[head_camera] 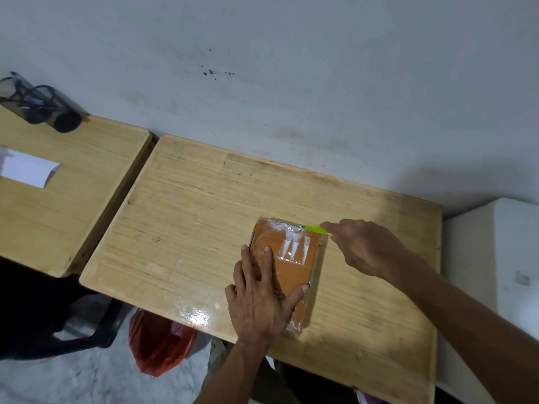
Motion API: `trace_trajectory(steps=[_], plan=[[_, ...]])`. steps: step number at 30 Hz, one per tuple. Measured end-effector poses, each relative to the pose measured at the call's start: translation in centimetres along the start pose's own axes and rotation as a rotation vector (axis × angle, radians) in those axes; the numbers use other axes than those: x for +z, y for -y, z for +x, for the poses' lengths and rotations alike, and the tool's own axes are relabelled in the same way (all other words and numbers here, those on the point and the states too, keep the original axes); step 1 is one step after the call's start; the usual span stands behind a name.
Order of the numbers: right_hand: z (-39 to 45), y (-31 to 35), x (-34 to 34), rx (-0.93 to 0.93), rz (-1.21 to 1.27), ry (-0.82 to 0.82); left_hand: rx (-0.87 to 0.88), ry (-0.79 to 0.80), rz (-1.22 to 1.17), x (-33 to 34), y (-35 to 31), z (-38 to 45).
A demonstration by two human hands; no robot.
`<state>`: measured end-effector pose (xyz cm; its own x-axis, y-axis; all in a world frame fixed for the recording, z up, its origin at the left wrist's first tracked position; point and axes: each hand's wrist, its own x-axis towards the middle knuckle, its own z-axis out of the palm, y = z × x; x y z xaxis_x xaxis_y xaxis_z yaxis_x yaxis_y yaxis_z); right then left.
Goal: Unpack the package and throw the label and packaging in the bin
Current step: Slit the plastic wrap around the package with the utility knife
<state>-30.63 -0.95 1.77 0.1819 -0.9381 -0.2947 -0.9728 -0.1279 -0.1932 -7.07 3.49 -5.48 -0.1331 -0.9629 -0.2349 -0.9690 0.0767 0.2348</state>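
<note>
An orange-brown package [287, 266], wrapped in clear glossy plastic with a pale label [296, 249] on its top face, lies flat on a light wooden table [189, 214], toward the near right part of the top. The left hand [259, 298] rests on the package's near-left portion with its fingers straight and spread — palm down, thumb reaching across toward the right edge — pressing it against the wood rather than gripping it. The right hand [364, 246] is just beside the package's far right corner, its fingers curled around a small yellow-green cutter [316, 229] whose tip meets the plastic at that corner; whether the blade is actually under the wrap is hard to tell from this angle. Both forearms come in from the lower right of the view. To the left, a second wooden table [73, 199] stands close alongside the first, carrying a white sheet of paper [27, 170] and, at its far corner against the wall, a dark mesh pen holder [43, 107] with a few pens in it. On the floor below the near edge of the main table sits a red plastic bag [159, 342], partly open — next to the dark legs of a chair [84, 336]. A white boxy unit [493, 272] stands to the right of the table.
</note>
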Motion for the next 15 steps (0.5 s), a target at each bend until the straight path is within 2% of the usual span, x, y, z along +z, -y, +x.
trace_trajectory(steps=[7, 15], plan=[[-1.0, -1.4, -0.4, 0.057, 0.034, 0.072, 0.022, 0.007, 0.005, -0.1, 0.4, -0.1], [-2.8, -2.9, 0.7, 0.105, 0.153, 0.056, 0.026, 0.01, 0.022, 0.0, 0.2, -0.2]])
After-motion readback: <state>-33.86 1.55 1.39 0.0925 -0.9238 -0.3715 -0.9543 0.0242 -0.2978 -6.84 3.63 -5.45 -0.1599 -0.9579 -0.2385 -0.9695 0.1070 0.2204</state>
